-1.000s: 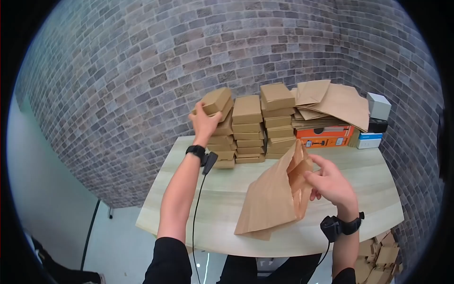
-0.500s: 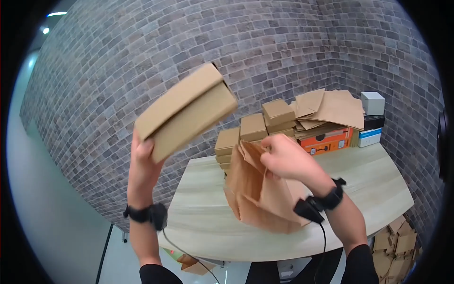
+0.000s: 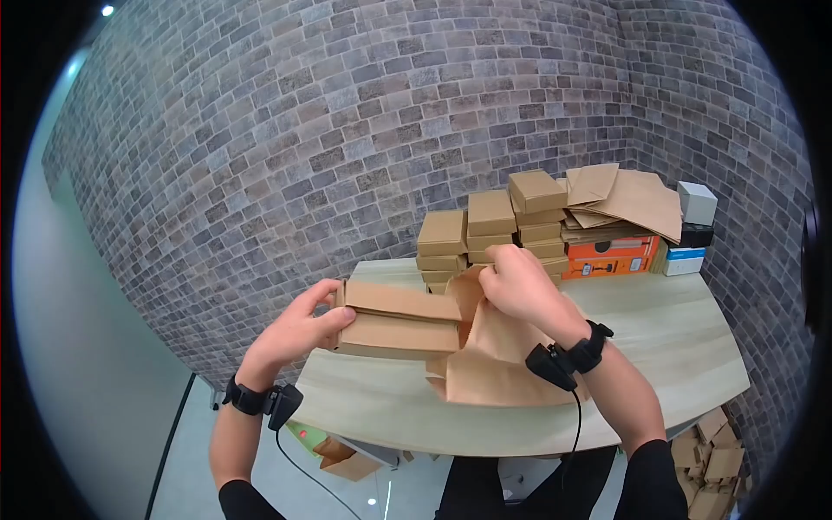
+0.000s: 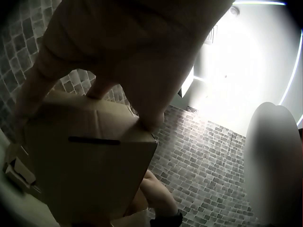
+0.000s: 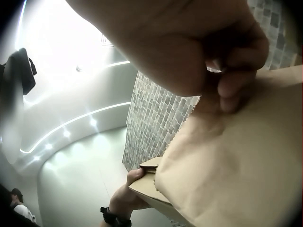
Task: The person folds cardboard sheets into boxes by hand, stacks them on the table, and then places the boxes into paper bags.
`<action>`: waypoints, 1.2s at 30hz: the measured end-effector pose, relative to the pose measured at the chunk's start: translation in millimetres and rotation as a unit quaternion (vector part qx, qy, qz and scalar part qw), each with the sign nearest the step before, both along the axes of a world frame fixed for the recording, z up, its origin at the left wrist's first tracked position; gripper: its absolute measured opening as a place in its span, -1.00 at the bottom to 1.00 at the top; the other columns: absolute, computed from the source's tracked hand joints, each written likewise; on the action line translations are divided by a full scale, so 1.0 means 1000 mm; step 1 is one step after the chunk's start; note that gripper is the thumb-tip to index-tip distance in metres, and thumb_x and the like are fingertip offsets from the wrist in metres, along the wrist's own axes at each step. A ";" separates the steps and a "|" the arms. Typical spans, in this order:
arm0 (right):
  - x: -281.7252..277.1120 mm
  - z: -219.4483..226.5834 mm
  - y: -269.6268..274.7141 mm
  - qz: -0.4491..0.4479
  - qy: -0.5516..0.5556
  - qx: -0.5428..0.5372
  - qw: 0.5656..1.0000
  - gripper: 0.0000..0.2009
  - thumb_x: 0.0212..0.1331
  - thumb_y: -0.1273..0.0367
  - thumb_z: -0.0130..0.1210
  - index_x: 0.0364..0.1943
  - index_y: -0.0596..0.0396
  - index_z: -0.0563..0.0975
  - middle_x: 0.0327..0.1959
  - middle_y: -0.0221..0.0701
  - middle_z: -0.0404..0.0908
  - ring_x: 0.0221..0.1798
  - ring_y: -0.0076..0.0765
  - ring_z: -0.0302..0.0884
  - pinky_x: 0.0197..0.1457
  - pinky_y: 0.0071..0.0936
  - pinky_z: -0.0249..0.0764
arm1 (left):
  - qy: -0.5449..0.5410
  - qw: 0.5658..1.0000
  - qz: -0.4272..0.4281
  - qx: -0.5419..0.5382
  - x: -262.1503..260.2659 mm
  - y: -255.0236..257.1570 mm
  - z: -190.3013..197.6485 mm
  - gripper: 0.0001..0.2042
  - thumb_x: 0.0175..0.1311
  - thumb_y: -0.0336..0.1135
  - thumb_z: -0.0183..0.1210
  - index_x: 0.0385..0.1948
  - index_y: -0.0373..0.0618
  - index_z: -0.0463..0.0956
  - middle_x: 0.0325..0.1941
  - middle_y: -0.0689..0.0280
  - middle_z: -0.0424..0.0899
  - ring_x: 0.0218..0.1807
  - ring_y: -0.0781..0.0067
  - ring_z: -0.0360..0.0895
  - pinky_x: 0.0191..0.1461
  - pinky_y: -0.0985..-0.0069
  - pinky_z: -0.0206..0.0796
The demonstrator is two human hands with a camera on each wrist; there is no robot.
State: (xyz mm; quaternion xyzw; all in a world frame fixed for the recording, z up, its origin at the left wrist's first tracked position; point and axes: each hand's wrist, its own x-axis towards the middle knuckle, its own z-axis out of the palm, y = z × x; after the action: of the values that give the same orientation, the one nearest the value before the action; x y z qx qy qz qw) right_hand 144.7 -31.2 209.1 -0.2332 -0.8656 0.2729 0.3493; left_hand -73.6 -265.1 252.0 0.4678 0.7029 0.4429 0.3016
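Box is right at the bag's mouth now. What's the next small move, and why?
Probably slide the cardboard box rightward into the paper bag. The left hand grips the box level with its leading end at the bag's opening, and the right hand pinches the bag's top edge, holding the mouth up. Whether the mouth gapes wide enough is unclear.

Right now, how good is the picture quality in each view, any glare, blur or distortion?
Head view: sharp, fisheye-bent brick wall, dark round vignette. Left wrist view: cardboard box backlit and dim, ceiling glare upper right. Right wrist view: right hand close and blurred, paper bag soft, bright ceiling glare at left.
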 end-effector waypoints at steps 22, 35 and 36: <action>0.046 0.055 0.003 0.020 -0.042 -0.161 0.986 -0.63 0.12 0.47 -0.17 -0.10 0.38 0.60 -0.50 -0.38 0.62 -0.58 -0.60 0.53 -0.58 -0.64 0.40 | 0.206 0.977 -0.031 0.035 0.033 0.061 0.031 -0.36 0.33 0.13 0.10 0.24 -0.24 0.36 0.15 0.04 0.54 -0.11 0.36 0.64 -0.16 0.53 0.51; 0.172 0.020 0.059 -0.129 -0.049 -0.205 0.969 -0.81 0.11 0.45 -0.10 -0.46 0.22 0.55 -0.71 -0.54 0.41 -0.76 -0.65 0.32 -0.71 -0.63 0.24 | 0.225 0.963 0.105 0.107 -0.072 0.198 -0.123 -0.74 0.13 -0.31 0.20 -0.21 -0.28 0.61 -0.31 0.11 0.70 -0.28 0.30 0.63 -0.19 0.39 0.47; 0.181 0.016 0.062 -0.135 -0.040 -0.228 0.963 -0.81 0.10 0.46 -0.10 -0.46 0.22 0.56 -0.72 -0.54 0.40 -0.76 -0.64 0.33 -0.71 -0.62 0.26 | 0.213 0.962 0.123 0.120 -0.075 0.215 -0.138 -0.72 0.07 -0.28 0.23 -0.23 -0.27 0.63 -0.23 0.00 0.73 -0.13 0.07 0.68 -0.01 0.28 0.49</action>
State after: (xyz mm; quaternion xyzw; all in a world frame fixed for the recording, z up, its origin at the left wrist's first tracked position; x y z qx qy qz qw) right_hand 325.2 31.0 225.5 -0.4321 -0.7544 0.4035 0.2852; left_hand -148.2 -50.1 113.7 0.4937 0.7450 0.4476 0.0295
